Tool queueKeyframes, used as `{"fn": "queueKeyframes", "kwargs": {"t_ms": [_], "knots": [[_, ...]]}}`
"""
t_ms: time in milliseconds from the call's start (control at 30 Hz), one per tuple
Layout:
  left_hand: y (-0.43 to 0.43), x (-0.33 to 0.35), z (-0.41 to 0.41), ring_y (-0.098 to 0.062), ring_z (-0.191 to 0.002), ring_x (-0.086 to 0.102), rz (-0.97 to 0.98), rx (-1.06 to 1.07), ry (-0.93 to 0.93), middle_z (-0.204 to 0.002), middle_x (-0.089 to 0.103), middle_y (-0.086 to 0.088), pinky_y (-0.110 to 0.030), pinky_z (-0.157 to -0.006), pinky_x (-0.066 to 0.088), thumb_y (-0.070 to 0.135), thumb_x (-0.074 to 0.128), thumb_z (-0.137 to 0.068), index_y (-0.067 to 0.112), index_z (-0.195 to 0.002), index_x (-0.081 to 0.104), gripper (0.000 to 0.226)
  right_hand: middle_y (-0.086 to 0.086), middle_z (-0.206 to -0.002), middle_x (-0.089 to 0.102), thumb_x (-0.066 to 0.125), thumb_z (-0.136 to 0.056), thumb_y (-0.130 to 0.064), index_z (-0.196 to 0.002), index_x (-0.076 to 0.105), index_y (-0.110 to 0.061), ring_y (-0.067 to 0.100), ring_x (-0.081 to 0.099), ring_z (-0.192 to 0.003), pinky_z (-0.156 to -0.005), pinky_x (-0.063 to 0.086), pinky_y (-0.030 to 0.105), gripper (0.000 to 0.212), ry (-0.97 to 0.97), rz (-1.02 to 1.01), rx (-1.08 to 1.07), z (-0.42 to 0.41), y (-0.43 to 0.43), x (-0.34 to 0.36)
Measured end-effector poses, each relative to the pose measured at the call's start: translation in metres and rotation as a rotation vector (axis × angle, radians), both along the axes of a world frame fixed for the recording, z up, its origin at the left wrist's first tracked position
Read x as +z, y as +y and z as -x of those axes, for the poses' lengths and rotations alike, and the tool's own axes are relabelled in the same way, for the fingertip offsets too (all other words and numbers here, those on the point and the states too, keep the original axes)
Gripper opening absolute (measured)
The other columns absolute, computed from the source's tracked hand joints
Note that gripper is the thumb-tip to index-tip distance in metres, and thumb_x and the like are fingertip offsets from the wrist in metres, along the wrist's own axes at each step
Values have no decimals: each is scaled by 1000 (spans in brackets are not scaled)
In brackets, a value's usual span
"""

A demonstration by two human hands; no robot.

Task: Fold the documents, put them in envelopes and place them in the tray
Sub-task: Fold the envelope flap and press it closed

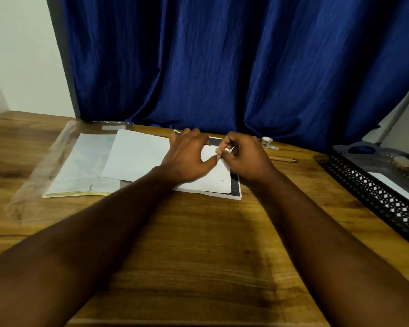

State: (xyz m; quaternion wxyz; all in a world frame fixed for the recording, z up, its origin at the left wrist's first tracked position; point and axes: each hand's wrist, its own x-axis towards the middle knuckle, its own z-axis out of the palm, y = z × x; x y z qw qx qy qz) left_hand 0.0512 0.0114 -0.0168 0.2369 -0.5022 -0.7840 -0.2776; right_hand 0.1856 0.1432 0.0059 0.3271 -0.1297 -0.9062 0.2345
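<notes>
Centre frame, on a wooden desk [198, 244], a white paper [208, 182] lies on a dark printed sheet [235, 185]. The left hand [189, 156] presses it down, fingers loosely bent. The right hand [243, 156], fingers curled, pinches a small pale scrap [226, 150] at its upper edge. A black mesh tray [376, 192] sits at right, and stacked papers [80, 166] at left.

Both forearms reach forward, the left hand [189, 156] pressing down with thumb out right, the right hand [244, 156] curled, pinching the white paper [206, 182].
</notes>
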Motion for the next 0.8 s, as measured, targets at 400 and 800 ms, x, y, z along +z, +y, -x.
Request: {"fn": "queueKeyframes", "kwargs": {"t_ms": [400, 800], "knots": [[-2, 3, -1, -21, -114, 51, 19, -21, -22, -116, 61, -1, -46, -98, 31, 47, 56, -97, 18, -118, 68, 38, -10, -84, 72, 81, -91, -15, -90, 76, -24, -3, 61, -69, -65, 50, 24, 11, 9, 222, 22, -1, 1, -5], [-5, 5, -2, -23, -115, 52, 4, 12, -41, -120, 62, -4, -47, -102, 30, 32, 49, -105, 18, -119, 65, 26, -14, -93, 73, 80, -92, -17, -90, 74, -27, 5, 65, -90, -79, 58, 30, 12, 88, 225, 14, -1, -6, -1]]}}
